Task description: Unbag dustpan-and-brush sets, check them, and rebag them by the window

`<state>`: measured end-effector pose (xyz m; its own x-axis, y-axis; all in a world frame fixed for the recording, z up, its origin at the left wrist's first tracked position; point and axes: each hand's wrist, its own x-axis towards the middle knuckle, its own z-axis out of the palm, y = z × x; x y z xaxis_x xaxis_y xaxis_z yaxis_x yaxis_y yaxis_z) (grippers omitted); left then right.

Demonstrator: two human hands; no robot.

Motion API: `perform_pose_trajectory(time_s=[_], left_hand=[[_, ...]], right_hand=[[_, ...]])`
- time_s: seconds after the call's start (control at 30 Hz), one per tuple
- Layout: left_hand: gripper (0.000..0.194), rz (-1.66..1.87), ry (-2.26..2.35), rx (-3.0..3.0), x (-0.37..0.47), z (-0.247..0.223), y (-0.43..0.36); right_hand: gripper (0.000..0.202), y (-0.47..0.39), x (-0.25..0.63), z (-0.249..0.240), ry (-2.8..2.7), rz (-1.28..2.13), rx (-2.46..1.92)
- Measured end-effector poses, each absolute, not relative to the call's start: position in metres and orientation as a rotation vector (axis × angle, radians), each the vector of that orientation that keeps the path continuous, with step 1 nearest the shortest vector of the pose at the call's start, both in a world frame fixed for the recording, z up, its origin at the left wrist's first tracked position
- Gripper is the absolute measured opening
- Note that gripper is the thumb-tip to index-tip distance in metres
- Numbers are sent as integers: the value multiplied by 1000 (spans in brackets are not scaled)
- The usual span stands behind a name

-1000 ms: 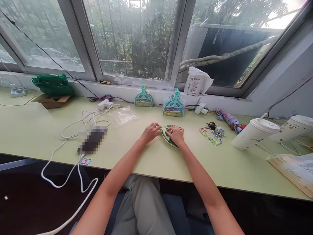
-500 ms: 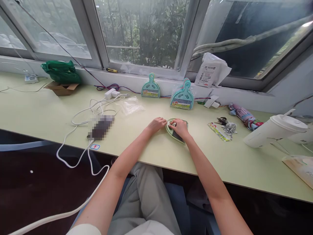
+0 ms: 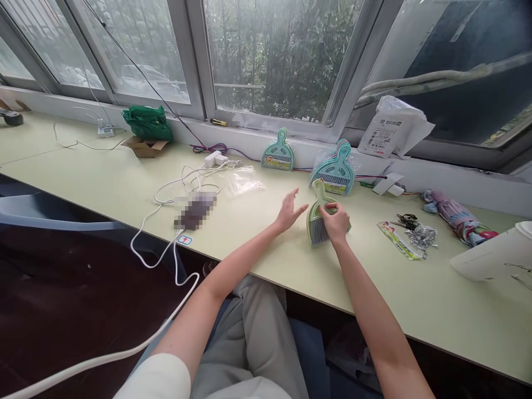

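Observation:
A light green dustpan and brush set (image 3: 318,227) with grey bristles stands tilted over the table, its handle loop pointing toward the window. My right hand (image 3: 336,221) grips it from the right side, covering part of its face. Just to its left, my left hand (image 3: 288,211) is off the set, fingers spread and holding nothing. Behind, a stack of teal dustpan sets (image 3: 333,169) in clear wrapping leans by the sill. One more teal dustpan set (image 3: 278,152), bearing a printed label, stands left of that stack.
Clear plastic bags (image 3: 246,181) lie left of my hands, near white cables and a blurred dark device (image 3: 195,210). To the right are a printed label card (image 3: 399,241), keys (image 3: 409,223), a folded umbrella (image 3: 459,219) and a white cup (image 3: 490,255). A cardboard box (image 3: 146,147) sits far left.
The green set was lying low on the table with both hands on it; now my right hand has raised it upright. My left hand has let go and opened. The view has shifted left.

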<state>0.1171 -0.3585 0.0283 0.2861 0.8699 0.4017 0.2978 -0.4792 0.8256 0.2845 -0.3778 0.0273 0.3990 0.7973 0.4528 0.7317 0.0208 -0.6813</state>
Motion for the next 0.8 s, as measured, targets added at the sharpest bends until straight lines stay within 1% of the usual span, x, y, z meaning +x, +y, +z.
perform_pose_trajectory(time_s=[0.1, 0.17, 0.23, 0.3, 0.33, 0.4, 0.43, 0.5, 0.63, 0.7, 0.8], left_hand=[[64, 841, 701, 1595, 126, 23, -360], [66, 816, 662, 1458, 127, 20, -357], [59, 922, 770, 1334, 123, 18, -351], [47, 1032, 892, 1213, 115, 19, -341], [41, 1074, 931, 1160, 110, 19, -336], [31, 1133, 958, 1071, 101, 20, -327], [29, 1151, 958, 1036, 97, 19, -323], [28, 1180, 956, 985, 90, 17, -316], [31, 1207, 987, 929, 82, 12, -308], [29, 1208, 1000, 896, 80, 12, -307], [24, 1205, 992, 867, 80, 13, -307]], right_hand=[[38, -374, 286, 30, -1339, 155, -1584], [40, -372, 298, 30, -1344, 216, -1599], [41, -370, 321, 25, -1209, 135, -1763], [42, -369, 352, 15, -1014, -43, -2019], [46, -368, 367, 9, -949, -90, -2138], [52, -367, 389, -5, -933, -57, -2329], [52, -365, 394, -10, -981, -26, -2369], [46, -361, 392, -17, -1203, 56, -2323], [35, -353, 356, -17, -1760, 202, -1902], [34, -353, 338, -15, -1863, 196, -1755], [40, -353, 324, -17, -1808, 56, -1790]])
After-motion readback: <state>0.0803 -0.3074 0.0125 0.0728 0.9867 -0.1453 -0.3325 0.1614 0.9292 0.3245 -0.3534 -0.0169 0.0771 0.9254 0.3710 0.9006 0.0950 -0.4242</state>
